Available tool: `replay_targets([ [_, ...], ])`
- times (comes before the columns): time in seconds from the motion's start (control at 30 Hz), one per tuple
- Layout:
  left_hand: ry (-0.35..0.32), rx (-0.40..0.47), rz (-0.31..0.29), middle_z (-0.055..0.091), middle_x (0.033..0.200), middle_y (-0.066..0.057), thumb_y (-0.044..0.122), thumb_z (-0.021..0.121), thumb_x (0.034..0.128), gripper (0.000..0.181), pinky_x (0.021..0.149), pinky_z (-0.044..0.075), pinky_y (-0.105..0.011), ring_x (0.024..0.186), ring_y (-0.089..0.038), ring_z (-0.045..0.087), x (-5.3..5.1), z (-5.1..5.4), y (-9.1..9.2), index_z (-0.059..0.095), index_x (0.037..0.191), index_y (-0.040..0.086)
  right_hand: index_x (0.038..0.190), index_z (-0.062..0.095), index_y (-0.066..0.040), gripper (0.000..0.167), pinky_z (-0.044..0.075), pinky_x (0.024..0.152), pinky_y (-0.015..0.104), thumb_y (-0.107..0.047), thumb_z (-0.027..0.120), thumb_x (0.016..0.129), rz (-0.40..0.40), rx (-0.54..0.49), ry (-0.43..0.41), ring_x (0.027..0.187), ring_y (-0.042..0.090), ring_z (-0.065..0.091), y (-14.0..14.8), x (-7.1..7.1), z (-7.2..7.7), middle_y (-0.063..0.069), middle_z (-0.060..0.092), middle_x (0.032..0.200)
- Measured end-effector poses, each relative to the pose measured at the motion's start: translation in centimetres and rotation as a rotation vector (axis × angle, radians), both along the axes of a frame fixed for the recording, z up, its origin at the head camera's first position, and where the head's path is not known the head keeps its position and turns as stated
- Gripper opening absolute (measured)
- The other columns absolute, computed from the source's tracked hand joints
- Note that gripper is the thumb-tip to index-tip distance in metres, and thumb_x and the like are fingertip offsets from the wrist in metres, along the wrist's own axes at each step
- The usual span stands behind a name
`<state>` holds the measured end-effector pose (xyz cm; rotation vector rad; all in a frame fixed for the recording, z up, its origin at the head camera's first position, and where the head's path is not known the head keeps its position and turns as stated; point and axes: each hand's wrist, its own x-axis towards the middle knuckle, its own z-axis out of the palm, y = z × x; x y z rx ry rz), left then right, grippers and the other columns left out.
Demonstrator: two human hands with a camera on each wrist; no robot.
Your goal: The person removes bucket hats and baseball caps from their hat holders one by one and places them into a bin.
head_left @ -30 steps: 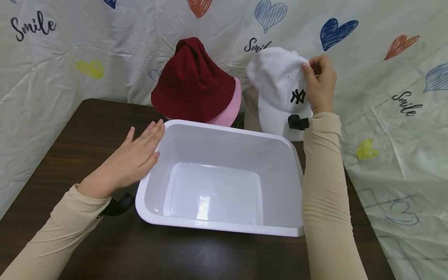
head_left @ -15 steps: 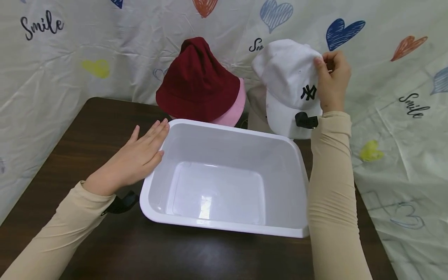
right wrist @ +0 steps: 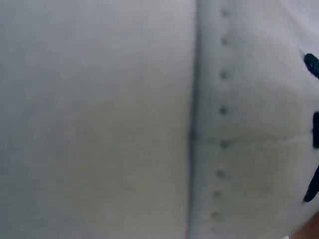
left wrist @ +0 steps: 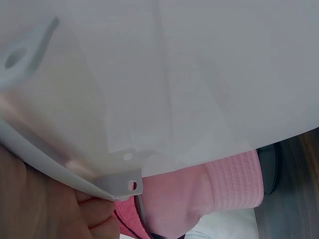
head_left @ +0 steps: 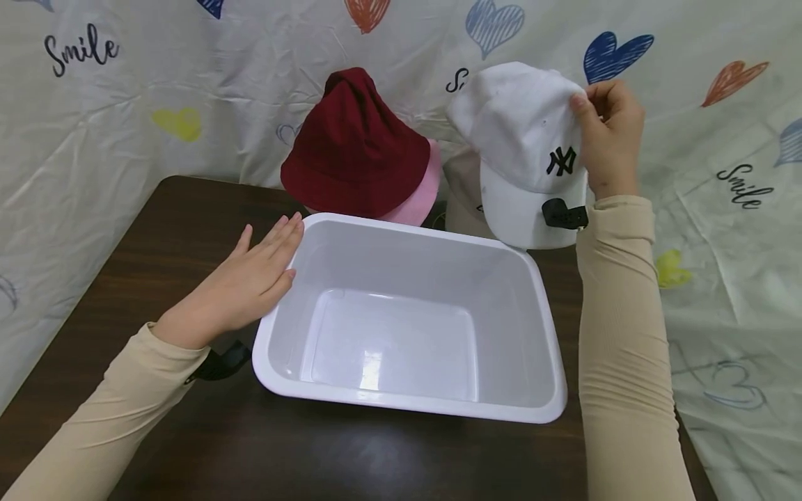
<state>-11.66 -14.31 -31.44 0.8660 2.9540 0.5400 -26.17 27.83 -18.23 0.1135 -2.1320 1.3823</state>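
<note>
A white cap (head_left: pixel 516 139) with a black NY logo is pinched at the right side of its crown by my right hand (head_left: pixel 610 136); its white cloth (right wrist: pixel 99 119) fills the right wrist view. My left hand (head_left: pixel 234 289) lies with straight fingers on the left rim of a white basin (head_left: pixel 407 406). From the left wrist, the hand (left wrist: pixel 50 204) shows under the rim, beside the basin's outer wall (left wrist: pixel 209 79). The basin holds nothing.
Behind the basin, a dark red bucket hat (head_left: pixel 357 153) sits over a pink hat (head_left: pixel 416 202). A beige hat (head_left: pixel 464 188) is partly hidden by the white cap. The dark wooden table (head_left: pixel 207 216) meets a printed cloth backdrop (head_left: pixel 689 42).
My right hand has moved right and slightly up with the white cap, uncovering more of the beige hat and the basin's right rim. My left hand stays on the basin's rim.
</note>
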Motion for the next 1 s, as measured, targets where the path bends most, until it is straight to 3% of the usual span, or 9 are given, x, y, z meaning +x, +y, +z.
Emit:
replay_targets([
  [0.4, -0.031, 0.009, -0.01, 0.002, 0.157, -0.012, 0.023, 0.036, 0.1008, 0.061, 0.109, -0.003, -0.059, 0.144, -0.027, 0.001, 0.1, 0.0, -0.1, 0.009, 0.149, -0.001, 0.081, 0.061, -0.011, 0.008, 0.035, 0.063, 0.021, -0.009, 0.067, 0.087, 0.11, 0.009, -0.014, 0.071, 0.011, 0.046, -0.2, 2.1, 0.1, 0.0, 0.054, 0.077],
  [0.63, -0.011, 0.018, -0.016, 0.003, 0.157, -0.013, 0.023, 0.037, 0.1004, 0.061, 0.109, -0.003, -0.059, 0.144, -0.028, 0.001, 0.0, -0.1, -0.1, 0.01, 0.149, -0.002, 0.079, 0.063, -0.003, 0.008, 0.038, 0.06, 0.021, 0.001, 0.069, 0.083, 0.273, -0.131, 0.043, 0.067, 0.014, 0.047, -0.7, 3.7, 0.4, 0.005, 0.056, 0.075],
  [0.73, -0.006, 0.016, -0.016, 0.003, 0.157, -0.013, 0.023, 0.036, 0.1005, 0.061, 0.109, -0.003, -0.059, 0.144, -0.028, 0.001, 0.0, -0.1, -0.1, 0.01, 0.149, -0.002, 0.079, 0.064, 0.0, 0.007, 0.038, 0.059, 0.021, 0.002, 0.07, 0.082, 0.33, -0.141, 0.049, 0.065, 0.014, 0.047, -1.1, 4.6, 0.4, 0.006, 0.058, 0.074],
  [1.0, 0.003, 0.013, -0.019, 0.003, 0.157, -0.013, 0.022, 0.036, 0.1005, 0.061, 0.108, -0.002, -0.06, 0.144, -0.027, 0.001, 0.0, -0.1, -0.1, 0.009, 0.149, -0.002, 0.082, 0.064, -0.001, 0.004, 0.039, 0.058, 0.02, 0.0, 0.068, 0.084, 0.377, -0.007, 0.006, 0.064, 0.014, 0.048, -2.5, 6.7, 0.2, 0.004, 0.06, 0.074],
])
